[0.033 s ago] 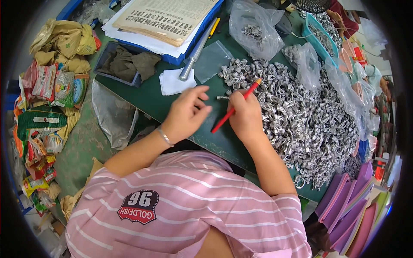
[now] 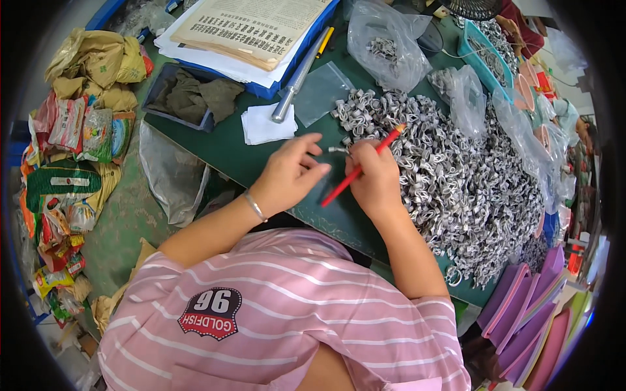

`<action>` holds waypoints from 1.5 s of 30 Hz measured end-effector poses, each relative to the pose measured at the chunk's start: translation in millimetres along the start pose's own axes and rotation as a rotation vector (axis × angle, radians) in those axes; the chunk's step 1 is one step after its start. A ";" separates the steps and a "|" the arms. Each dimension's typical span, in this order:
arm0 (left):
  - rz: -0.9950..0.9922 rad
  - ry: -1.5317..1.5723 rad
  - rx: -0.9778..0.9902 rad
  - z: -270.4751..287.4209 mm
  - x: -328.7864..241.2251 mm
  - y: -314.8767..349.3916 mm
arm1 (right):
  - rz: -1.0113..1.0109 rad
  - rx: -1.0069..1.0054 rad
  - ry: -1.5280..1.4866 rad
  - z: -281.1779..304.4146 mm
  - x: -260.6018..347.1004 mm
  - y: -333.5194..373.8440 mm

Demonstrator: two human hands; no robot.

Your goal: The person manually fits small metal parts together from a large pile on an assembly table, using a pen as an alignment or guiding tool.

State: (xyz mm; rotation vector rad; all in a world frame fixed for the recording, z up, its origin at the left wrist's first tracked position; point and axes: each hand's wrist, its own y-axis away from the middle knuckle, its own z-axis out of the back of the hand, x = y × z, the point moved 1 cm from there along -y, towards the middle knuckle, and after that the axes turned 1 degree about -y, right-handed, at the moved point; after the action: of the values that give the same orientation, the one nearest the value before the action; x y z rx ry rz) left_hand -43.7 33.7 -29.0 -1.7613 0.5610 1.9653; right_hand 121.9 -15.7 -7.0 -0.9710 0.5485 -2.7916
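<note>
My right hand is closed around a red pencil that slants across the fist, its tan end up toward the metal pile. At the fingertips of the same hand a small grey metal loop piece sticks out to the left. My left hand hovers just left of it, fingers apart and holding nothing. To the right, a big heap of similar small grey metal loops spreads over the dark green table.
Beyond my left hand lie white paper slips, a metal rod-like tool and a clear plastic bag. A grey bin with dark cloth and a blue paper tray stand farther back. Purple folders sit at the lower right.
My right hand has shifted slightly right and down with the pencil and the metal loop. My left hand has moved a little to the right, toward the loop.
</note>
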 end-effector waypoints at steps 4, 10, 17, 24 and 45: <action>0.404 0.347 0.249 -6.0 -14.2 -4.6 | 0.092 -0.172 -0.155 10.2 17.0 14.4; 0.250 0.458 0.201 -10.8 -17.5 8.4 | 0.140 -0.215 -0.235 14.5 19.4 25.7; -0.125 0.232 0.170 -5.5 -23.4 10.1 | -0.529 -0.111 -1.129 12.7 17.2 37.3; -0.236 0.216 0.154 -7.1 -34.2 12.9 | -0.276 -0.226 -1.240 4.1 9.8 46.7; 0.456 0.826 -0.012 0.4 -10.3 28.4 | 0.111 0.091 0.269 9.5 -3.9 -18.1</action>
State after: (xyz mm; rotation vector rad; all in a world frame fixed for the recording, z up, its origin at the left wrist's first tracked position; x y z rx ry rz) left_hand -59.3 10.0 -18.4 -2.6095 1.3068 1.3874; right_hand 130.7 -0.8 4.5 -0.5328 0.4848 -2.8344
